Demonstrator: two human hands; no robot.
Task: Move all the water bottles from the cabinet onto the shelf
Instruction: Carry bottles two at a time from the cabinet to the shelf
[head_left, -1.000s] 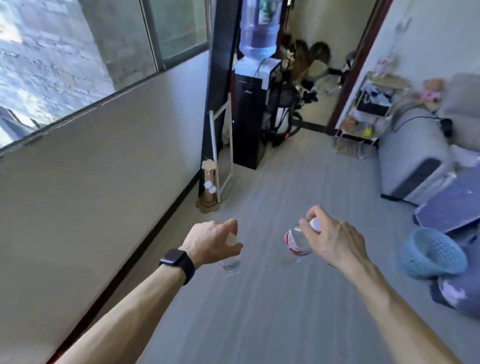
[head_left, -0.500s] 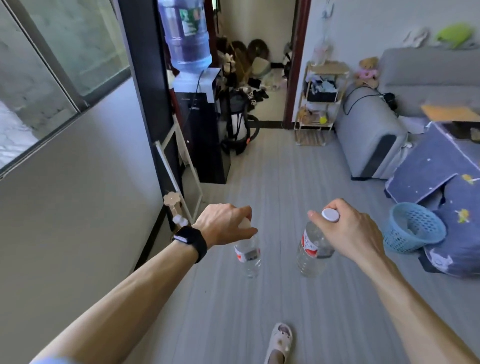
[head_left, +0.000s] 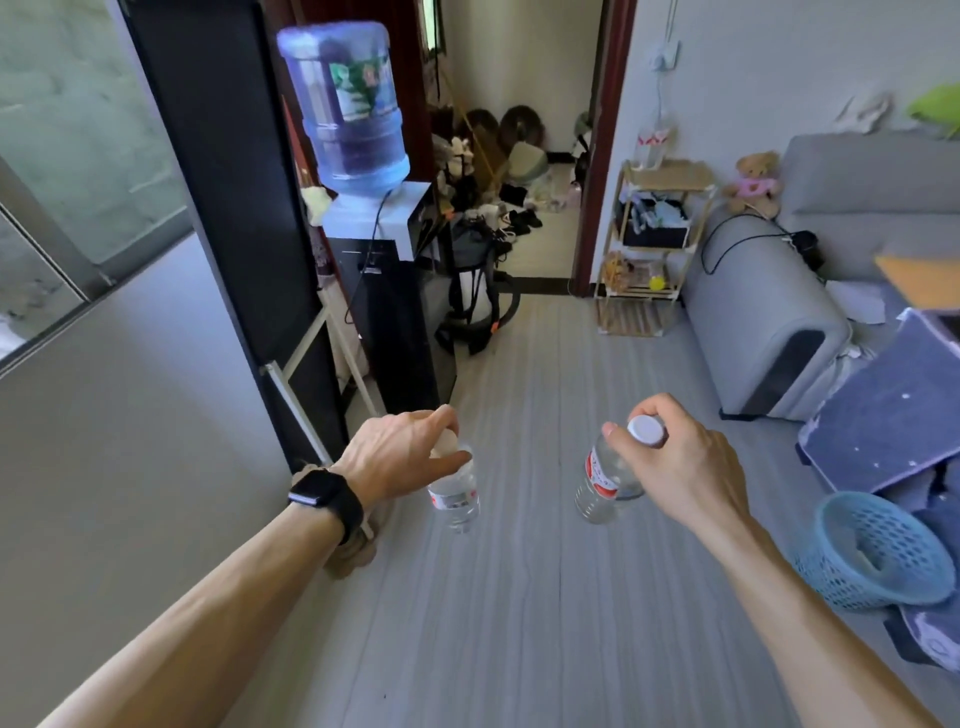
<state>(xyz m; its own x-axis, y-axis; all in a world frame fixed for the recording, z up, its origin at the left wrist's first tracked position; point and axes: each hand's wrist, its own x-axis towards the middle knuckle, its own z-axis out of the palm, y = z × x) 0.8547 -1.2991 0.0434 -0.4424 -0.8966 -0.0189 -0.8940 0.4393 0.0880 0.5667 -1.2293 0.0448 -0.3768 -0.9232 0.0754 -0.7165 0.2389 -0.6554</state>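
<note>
Grey plank flooring (head_left: 545, 597) fills most of the head view, running toward a doorway at 12 o'clock. Next in size, a grey sofa (head_left: 769, 322) sits at 2 o'clock, and a black water dispenser (head_left: 395, 312) carrying a blue jug (head_left: 348, 109) stands at 11 o'clock. A light wooden shelf (head_left: 654, 234) with cluttered tiers stands at 1 o'clock, between the doorway and the sofa. A blue mesh basket (head_left: 878, 556) lies at 4 o'clock. The left hand (head_left: 400, 457), with a black watch (head_left: 327, 499) on its wrist, is closed around the neck of a clear water bottle (head_left: 457, 499) that hangs below it over the floor. The right hand (head_left: 680, 467) pinches the neck of a second bottle (head_left: 602, 483) just under its white cap (head_left: 645, 429); this one tilts, base toward 8 o'clock. Both bottles are well apart from the shelf.
</note>
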